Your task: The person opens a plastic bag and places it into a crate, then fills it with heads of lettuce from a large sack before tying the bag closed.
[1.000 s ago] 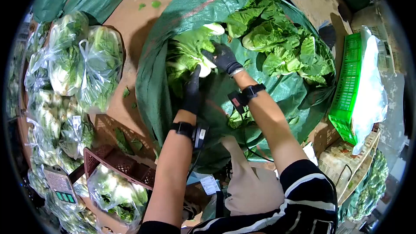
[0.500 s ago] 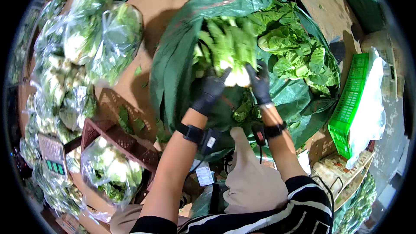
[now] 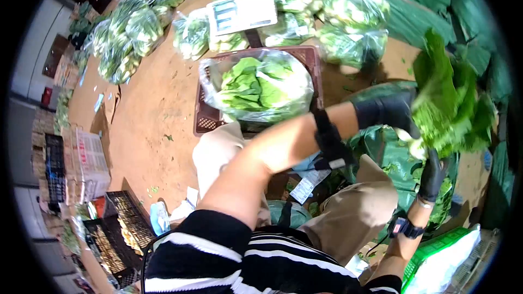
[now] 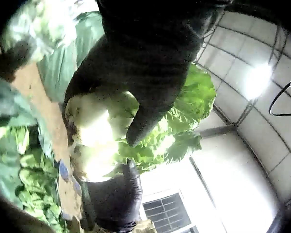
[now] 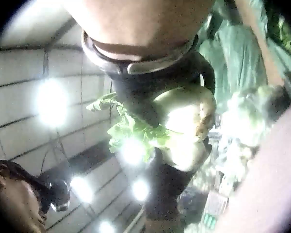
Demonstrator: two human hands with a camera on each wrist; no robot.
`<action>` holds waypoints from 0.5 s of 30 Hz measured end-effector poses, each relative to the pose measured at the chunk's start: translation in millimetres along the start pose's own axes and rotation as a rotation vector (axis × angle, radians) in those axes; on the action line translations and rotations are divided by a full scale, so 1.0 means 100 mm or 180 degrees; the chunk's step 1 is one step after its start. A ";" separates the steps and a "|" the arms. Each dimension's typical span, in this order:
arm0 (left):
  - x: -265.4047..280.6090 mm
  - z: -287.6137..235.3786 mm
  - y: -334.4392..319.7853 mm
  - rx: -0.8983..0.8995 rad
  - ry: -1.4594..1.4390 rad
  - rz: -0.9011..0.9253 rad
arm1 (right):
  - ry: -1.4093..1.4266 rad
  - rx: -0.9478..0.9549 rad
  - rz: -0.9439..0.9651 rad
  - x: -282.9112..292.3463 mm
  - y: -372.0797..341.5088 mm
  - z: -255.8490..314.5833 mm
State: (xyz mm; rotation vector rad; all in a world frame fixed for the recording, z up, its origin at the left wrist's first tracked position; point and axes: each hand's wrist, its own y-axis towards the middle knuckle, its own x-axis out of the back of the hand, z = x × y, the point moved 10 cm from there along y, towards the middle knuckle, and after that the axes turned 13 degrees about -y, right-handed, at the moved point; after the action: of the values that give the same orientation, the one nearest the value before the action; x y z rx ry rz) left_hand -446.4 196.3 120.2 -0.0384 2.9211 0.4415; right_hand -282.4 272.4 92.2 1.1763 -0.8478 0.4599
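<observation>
Two leafy Chinese cabbages are held up together at the right of the head view, leaves up and white butts toward me. My gloved left hand grips one at its base, the thumb lying across it in the left wrist view. My gloved right hand holds the other by its white butt from the opposite side. Both white butts sit side by side between the hands. Below them the green woven sack is partly hidden by the arms and leaves.
A maroon crate in front holds a clear plastic bag with cabbages inside. Behind it stands a scale display among several bagged cabbages. A green crate with white plastic sits lower right; black crates stand lower left.
The view has swung left, bringing the maroon crate to the middle. Both hands have lifted the cabbages out of the sack, where they held them low before.
</observation>
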 end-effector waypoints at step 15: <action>2.47 -0.51 -2.54 0.2110 0.2048 -0.0079 | -0.0002 0.1486 -0.0143 -1.67 -0.31 4.36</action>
State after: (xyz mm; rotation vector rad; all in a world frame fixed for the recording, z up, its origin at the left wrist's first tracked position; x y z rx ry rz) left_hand -685.0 -60.5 48.3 -0.1455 3.5079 -0.6843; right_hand -509.8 -126.9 2.6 1.6199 -0.7316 0.6419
